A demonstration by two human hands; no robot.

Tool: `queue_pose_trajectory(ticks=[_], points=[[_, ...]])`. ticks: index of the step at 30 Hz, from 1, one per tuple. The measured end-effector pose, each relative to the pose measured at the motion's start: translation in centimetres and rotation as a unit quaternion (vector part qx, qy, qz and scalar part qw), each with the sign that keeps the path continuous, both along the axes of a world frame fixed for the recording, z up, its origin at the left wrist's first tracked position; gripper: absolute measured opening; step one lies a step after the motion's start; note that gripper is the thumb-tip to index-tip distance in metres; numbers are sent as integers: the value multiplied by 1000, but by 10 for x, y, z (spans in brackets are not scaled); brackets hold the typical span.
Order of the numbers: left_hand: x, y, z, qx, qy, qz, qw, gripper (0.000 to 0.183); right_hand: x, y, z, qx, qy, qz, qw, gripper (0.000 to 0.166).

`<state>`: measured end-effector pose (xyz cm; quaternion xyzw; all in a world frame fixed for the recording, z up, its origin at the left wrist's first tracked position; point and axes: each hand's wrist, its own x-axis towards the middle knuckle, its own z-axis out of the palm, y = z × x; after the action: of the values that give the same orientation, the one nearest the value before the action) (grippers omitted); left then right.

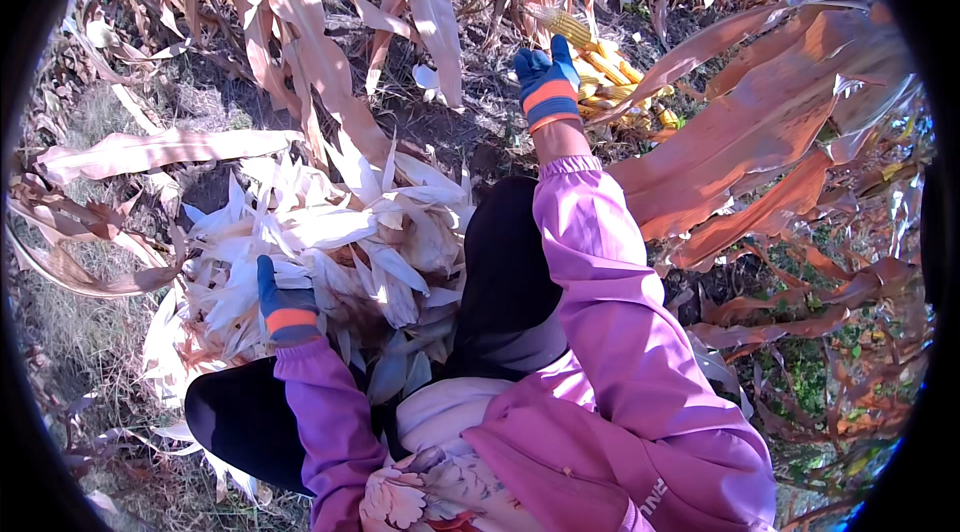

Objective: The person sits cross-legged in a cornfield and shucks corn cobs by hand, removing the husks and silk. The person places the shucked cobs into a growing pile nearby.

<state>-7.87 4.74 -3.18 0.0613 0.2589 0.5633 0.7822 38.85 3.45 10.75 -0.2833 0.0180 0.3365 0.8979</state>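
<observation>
My right hand (547, 78), in a blue and orange glove, is stretched far forward with thumb and fingers apart. Just beyond its fingertips is a bare yellow corn cob (564, 25); whether they touch is hard to see. Below and to the right of that cob lies a heap of husked yellow cobs (611, 78) on the ground. My left hand (289, 307), gloved alike, is at the near left side of a pile of pale corn husks (337, 224). Its thumb points up, and its other fingers are partly hidden among the husks.
Dry corn leaves (735, 119) hang close on the right, partly over the cob heap. More leaves (315, 44) droop in front. My bent knees (510, 254), in black, flank the husk pile. Dry grass (112, 337) covers the ground at left.
</observation>
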Motion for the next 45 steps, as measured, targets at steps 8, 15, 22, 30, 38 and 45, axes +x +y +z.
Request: queue_pose_trajectory(ticks=[8, 15, 22, 30, 38, 45], points=[[-18, 10, -44, 60, -82, -120, 988, 26, -138, -36, -26, -165, -232, 173, 943, 20], [5, -2, -15, -67, -9, -22, 997, 37, -173, -51, -29, -157, -269, 322, 894, 10], [-14, 9, -35, -40, 1, 18, 999, 32, -187, -58, -43, -173, -335, 383, 843, 13], [-4, -9, 27, -4, 95, 106, 990, 34, -203, -61, -72, -136, -586, 425, 676, 23], [-19, -5, 47, 155, -49, 102, 981, 28, -202, -61, -86, -158, -643, 391, 639, 27], [-4, -21, 76, 183, 227, 190, 937, 38, -206, -67, -68, -193, -615, 459, 612, 28]])
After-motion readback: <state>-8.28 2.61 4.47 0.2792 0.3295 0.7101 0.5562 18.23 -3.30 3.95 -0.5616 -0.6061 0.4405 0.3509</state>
